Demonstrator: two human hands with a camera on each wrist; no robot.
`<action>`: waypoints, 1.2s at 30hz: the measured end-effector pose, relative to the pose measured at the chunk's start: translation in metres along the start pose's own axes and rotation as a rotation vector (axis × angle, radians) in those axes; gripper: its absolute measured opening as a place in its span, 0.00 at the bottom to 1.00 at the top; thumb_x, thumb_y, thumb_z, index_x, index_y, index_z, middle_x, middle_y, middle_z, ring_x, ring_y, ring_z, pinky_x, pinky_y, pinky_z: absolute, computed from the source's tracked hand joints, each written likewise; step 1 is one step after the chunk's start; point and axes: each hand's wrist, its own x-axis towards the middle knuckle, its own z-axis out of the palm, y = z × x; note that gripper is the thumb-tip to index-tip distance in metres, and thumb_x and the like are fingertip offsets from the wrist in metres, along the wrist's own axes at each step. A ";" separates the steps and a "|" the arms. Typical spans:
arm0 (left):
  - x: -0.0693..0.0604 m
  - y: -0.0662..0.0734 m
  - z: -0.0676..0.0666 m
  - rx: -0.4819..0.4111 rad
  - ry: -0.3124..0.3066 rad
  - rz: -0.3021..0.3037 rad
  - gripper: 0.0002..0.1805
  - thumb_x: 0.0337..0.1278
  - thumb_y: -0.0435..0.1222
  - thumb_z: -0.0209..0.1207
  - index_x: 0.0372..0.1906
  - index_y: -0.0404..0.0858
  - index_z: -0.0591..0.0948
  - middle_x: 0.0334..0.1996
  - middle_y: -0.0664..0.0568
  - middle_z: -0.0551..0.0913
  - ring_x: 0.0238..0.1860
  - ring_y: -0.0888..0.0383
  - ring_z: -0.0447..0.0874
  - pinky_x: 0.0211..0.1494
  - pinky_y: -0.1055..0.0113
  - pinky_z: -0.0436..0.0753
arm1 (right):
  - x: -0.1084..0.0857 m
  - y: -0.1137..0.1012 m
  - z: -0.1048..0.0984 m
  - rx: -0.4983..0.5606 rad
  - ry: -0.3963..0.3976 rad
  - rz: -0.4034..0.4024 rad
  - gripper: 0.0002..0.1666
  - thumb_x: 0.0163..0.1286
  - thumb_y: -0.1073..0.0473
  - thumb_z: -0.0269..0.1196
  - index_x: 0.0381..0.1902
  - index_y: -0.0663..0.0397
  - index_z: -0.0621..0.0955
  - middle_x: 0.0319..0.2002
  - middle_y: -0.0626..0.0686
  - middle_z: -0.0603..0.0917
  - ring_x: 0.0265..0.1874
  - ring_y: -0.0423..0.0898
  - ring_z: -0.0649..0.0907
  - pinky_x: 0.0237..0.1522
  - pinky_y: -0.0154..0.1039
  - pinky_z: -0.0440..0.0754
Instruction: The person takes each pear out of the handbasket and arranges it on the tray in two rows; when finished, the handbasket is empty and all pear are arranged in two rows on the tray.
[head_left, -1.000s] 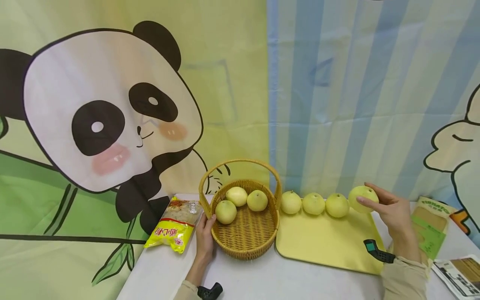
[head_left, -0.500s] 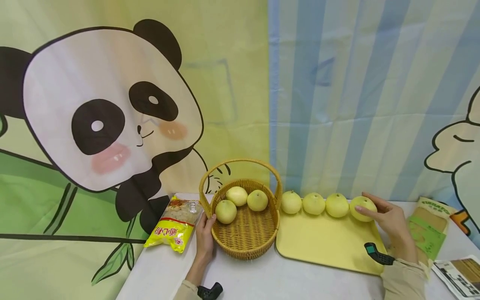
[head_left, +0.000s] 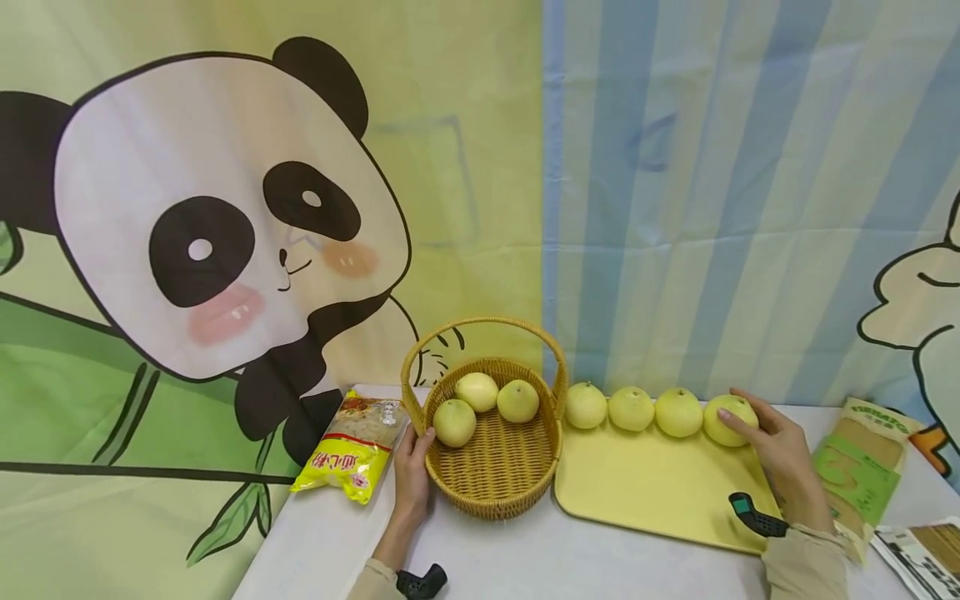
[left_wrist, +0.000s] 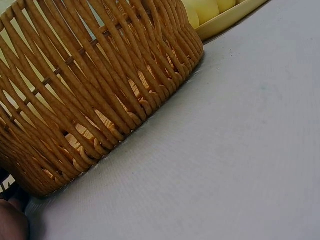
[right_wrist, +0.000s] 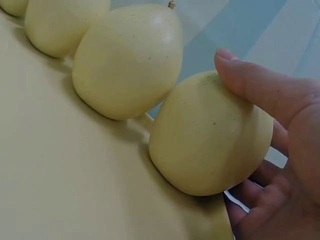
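Observation:
My right hand (head_left: 783, 454) holds a pale yellow-green pear (right_wrist: 210, 135) at the far right corner of the yellow tray (head_left: 660, 483). Its thumb lies over the top and the fingers are around the far side. The pear sits on the tray, last in a row along the back edge, beside three other pears (right_wrist: 130, 60). With my left hand (head_left: 412, 479) I grip the left side of a round wicker basket (head_left: 498, 467), thumb at the rim. Three pears (head_left: 454, 423) lie inside towards its back and left. In the left wrist view the woven wall (left_wrist: 100, 75) hides most of that hand.
A yellow food packet (head_left: 352, 446) lies left of the basket. Right of the tray are a green and brown packet (head_left: 858, 467) and a white and brown one (head_left: 922, 554). A printed panda curtain (head_left: 225, 208) hangs behind the white table (head_left: 517, 567). The basket's tall handle (head_left: 487, 320) arches up.
My right hand has lowered the pear from above the tray's back right corner onto the tray, at the end of the row. The left hand and basket have stayed put.

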 end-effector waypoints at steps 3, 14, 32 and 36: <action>0.000 0.000 0.000 -0.004 -0.002 0.002 0.30 0.82 0.48 0.51 0.81 0.47 0.68 0.78 0.46 0.72 0.79 0.48 0.67 0.83 0.48 0.63 | 0.001 0.002 0.000 0.007 -0.006 -0.009 0.47 0.77 0.39 0.65 0.85 0.41 0.60 0.84 0.56 0.59 0.51 0.16 0.70 0.48 0.17 0.77; 0.001 -0.002 -0.001 -0.003 -0.009 0.004 0.30 0.81 0.48 0.52 0.80 0.46 0.69 0.78 0.46 0.72 0.79 0.47 0.67 0.83 0.47 0.63 | -0.001 -0.003 -0.006 -0.019 -0.084 -0.010 0.46 0.80 0.38 0.60 0.87 0.33 0.54 0.87 0.56 0.49 0.82 0.53 0.63 0.52 0.18 0.75; 0.001 -0.002 0.000 0.007 -0.006 0.010 0.30 0.82 0.48 0.51 0.81 0.47 0.68 0.79 0.46 0.71 0.79 0.47 0.67 0.83 0.48 0.63 | -0.016 -0.069 0.002 -0.063 0.003 -0.131 0.46 0.78 0.38 0.63 0.86 0.33 0.56 0.87 0.59 0.45 0.84 0.66 0.47 0.84 0.63 0.45; 0.001 -0.002 0.000 0.011 -0.002 0.010 0.29 0.82 0.48 0.51 0.81 0.48 0.69 0.78 0.48 0.72 0.79 0.49 0.68 0.83 0.49 0.63 | -0.024 -0.092 0.012 -0.081 0.026 -0.233 0.41 0.78 0.43 0.64 0.84 0.35 0.64 0.86 0.46 0.57 0.85 0.50 0.57 0.83 0.31 0.54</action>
